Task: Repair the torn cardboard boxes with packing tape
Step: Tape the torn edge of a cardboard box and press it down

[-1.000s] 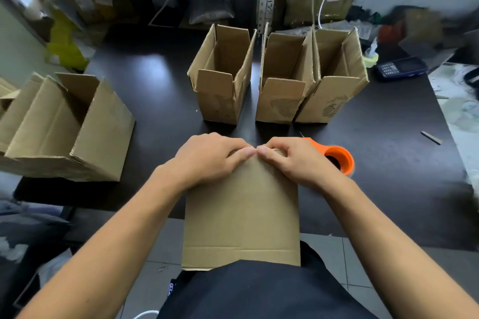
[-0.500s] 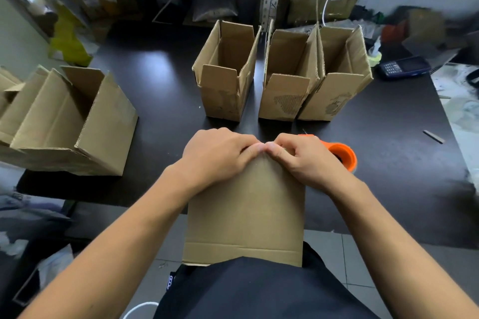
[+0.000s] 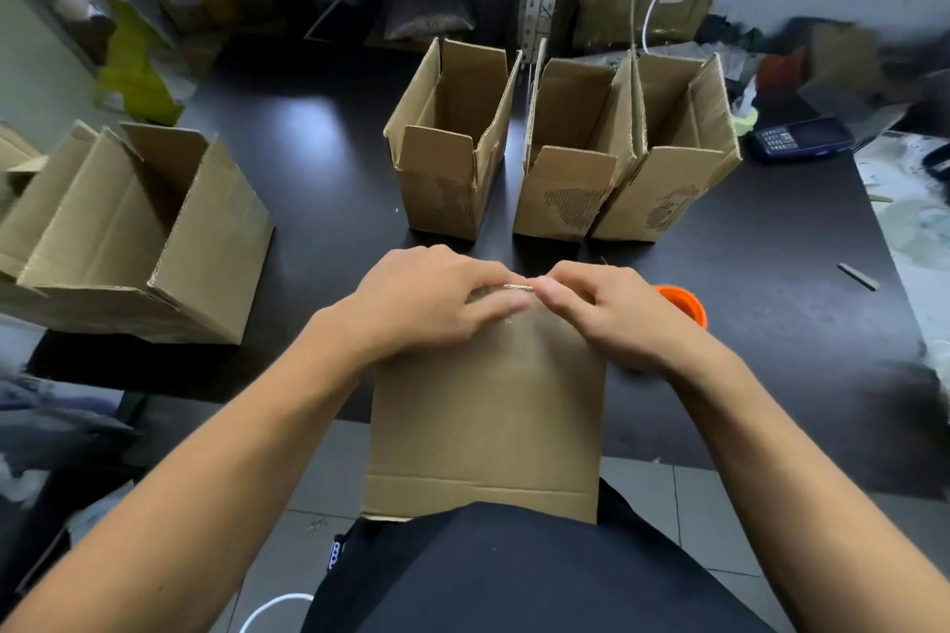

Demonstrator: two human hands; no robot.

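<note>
Flattened cardboard box (image 3: pixel 488 406) at table edge, 3 open torn boxes (image 3: pixel 452 144) behind

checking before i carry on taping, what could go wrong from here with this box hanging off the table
1. The flattened box overhangs the table edge, braced against the body; it may slip if pressure eases.
2. Left hand and right hand crowd one spot at the far edge; tape could wrinkle or stick to fingers.
3. The orange tape dispenser sits behind the right wrist and might get knocked.
</note>
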